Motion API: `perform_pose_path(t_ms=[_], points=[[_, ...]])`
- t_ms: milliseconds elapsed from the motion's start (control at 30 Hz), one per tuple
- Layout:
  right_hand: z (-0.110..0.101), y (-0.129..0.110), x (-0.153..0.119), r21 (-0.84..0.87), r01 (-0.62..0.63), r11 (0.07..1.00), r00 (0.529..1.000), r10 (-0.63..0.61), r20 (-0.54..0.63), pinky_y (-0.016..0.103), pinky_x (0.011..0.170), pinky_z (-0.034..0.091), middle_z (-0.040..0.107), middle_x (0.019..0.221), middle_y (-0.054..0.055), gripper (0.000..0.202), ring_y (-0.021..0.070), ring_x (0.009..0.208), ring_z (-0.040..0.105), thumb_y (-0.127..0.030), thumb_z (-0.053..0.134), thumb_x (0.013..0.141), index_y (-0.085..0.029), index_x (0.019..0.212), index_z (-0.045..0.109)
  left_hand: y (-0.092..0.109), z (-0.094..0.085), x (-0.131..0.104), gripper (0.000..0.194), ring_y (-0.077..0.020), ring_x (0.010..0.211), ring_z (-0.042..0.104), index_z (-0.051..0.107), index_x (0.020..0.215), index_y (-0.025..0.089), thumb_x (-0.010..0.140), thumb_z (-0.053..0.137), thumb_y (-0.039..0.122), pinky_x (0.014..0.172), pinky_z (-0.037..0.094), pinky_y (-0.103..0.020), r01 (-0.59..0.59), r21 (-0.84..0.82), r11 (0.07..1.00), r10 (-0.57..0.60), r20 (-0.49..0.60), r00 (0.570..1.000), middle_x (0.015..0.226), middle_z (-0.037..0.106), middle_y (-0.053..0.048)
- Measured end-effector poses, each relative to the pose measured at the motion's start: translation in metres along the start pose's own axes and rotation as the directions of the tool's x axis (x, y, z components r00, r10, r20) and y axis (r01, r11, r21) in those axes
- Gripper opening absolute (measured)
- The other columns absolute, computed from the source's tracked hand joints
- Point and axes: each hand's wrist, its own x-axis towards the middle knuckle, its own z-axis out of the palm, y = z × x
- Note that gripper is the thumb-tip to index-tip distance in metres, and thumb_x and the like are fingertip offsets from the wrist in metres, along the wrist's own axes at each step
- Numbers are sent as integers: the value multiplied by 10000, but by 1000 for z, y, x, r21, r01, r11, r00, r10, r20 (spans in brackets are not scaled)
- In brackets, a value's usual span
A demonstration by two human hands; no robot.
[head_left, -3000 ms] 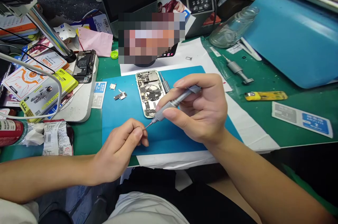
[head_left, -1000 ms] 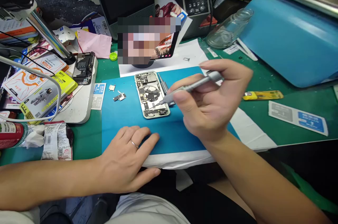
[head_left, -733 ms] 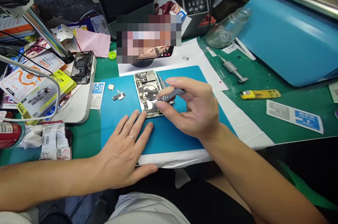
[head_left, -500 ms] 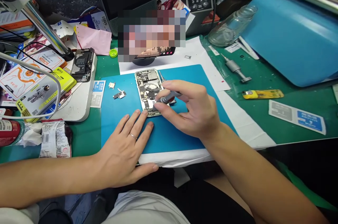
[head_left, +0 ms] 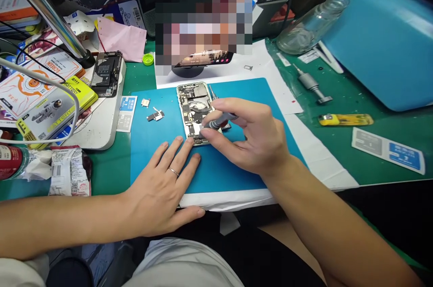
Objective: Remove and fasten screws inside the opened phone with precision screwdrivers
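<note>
An opened phone (head_left: 193,106) with its insides bare lies on a blue work mat (head_left: 152,143). My right hand (head_left: 252,140) grips a grey precision screwdriver (head_left: 218,122), whose tip rests on the phone's lower half. My left hand (head_left: 165,192) lies flat on the mat with fingers spread, a ring on one finger, fingertips touching the phone's near end. Two small loose metal parts (head_left: 154,115) sit on the mat left of the phone. A second screwdriver (head_left: 212,93) lies along the phone's right side.
Another opened phone (head_left: 105,73) rests on a white pad at the left beside yellow boxes (head_left: 54,113). On the green mat to the right lie a grey tool (head_left: 313,86), a yellow lighter (head_left: 345,119), a glass bottle (head_left: 309,28) and a blue machine (head_left: 382,39).
My right hand brought the screwdriver from my left fingertips to the phone's lower half. My left hand opened flat and slid up to the phone's near end.
</note>
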Motion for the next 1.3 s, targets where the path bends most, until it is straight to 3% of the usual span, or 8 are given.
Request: perform_pose_path(t_ms=[500,1300], points=[[0,1,1,5,-4,1000,1000,5,-14,281,641,666,716,1143,27,678,150,743,724,-129,699,896,-325,1473,403,0,-1,1,893,-461,1551,186,340,1560,25,969,468,682,1229,210,-606,-6,-11,1000,6,6,1000,1663,202,-284],[0,1,1,-3,-4,1000,1000,4,-16,284,624,662,743,1109,34,639,165,730,736,-136,722,880,-296,1441,459,0,-1,0,883,-446,1564,145,319,1569,51,970,467,682,1242,189,-608,3,-22,1000,-3,16,1000,1674,177,-271]])
